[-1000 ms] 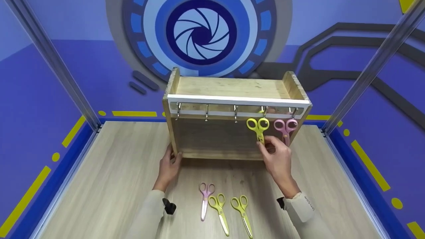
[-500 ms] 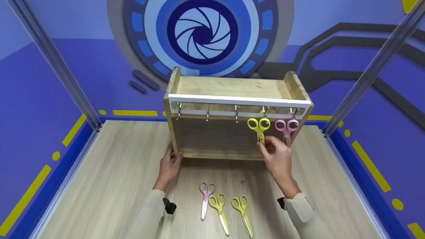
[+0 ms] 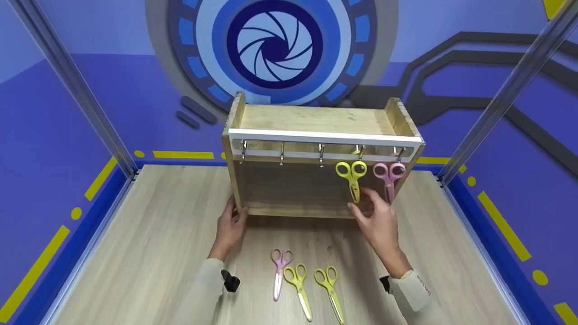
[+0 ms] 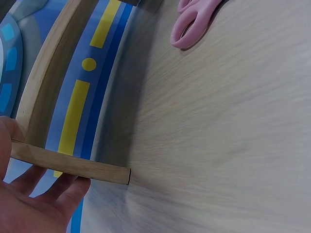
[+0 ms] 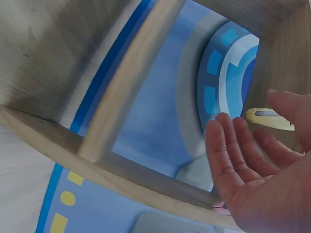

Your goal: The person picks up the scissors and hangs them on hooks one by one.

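Note:
A wooden shelf (image 3: 316, 118) stands at the back, a hook rail (image 3: 298, 134) across its front. My left hand (image 3: 230, 229) grips its lower left side panel (image 4: 73, 162), thumb on one side and fingers on the other. Yellow scissors (image 3: 354, 181) hang by a handle from the fourth hook, blades down. Pink scissors (image 3: 389, 181) hang at the rightmost hook, their tip partly hidden. Just below the yellow scissors' tip, my right hand (image 3: 378, 223) holds nothing; its fingers are spread apart from the thumb. That yellow tip (image 5: 272, 119) shows beyond the fingers in the right wrist view.
On the table in front lie pink scissors (image 3: 278, 273) and two yellow pairs, one in the middle (image 3: 298, 289) and one at the right (image 3: 330, 291). Three hooks (image 3: 282, 153) on the left carry nothing. Metal posts (image 3: 496, 104) and printed walls enclose the table.
My right hand has let go of the hanging yellow scissors' blades and dropped slightly below them. The left hand has stayed on the shelf.

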Available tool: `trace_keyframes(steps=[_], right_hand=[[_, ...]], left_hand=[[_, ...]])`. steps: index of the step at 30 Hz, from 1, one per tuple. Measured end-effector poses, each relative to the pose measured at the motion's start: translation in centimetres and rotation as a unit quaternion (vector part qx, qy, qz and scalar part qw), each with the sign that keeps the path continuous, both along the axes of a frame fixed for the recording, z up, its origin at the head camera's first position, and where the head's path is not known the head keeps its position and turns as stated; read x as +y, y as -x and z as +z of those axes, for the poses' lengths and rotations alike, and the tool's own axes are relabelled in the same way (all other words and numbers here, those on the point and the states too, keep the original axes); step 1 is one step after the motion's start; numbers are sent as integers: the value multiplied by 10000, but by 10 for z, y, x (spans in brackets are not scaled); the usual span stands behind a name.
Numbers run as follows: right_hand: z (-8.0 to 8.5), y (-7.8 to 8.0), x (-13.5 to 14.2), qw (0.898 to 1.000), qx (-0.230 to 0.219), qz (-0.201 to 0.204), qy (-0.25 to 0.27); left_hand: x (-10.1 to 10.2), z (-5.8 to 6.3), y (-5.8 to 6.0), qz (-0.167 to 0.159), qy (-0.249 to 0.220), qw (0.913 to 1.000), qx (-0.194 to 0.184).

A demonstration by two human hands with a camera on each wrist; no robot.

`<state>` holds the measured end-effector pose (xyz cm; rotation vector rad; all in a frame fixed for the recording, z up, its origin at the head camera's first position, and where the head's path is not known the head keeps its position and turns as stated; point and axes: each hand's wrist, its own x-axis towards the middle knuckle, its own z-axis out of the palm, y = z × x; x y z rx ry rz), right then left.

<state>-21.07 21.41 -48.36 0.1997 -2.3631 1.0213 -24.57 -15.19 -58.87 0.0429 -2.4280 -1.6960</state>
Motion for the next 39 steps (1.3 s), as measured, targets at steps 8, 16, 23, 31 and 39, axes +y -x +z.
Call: trace_keyframes(steps=[8, 16, 23, 31, 39], right_hand=[[-33, -34, 3, 9914, -1155, 256, -555], [-65, -74, -3, 9684, -2000, 775, -1273], [-88, -96, -6, 9436, -2649, 1229, -1558], [-101, -107, -8, 9289, -2763, 1508, -1951], [-108, -111, -13, 9140, -3199, 1429, -2046]], left_hand=[[0, 0, 0, -3, 39, 10000, -18], [-1, 0, 0, -37, 56, 10000, 7], [-1, -2, -2, -93, -15, 10000, 32], [-2, -4, -3, -47, 4, 10000, -62], [-2, -2, 0, -58, 15, 10000, -75]])
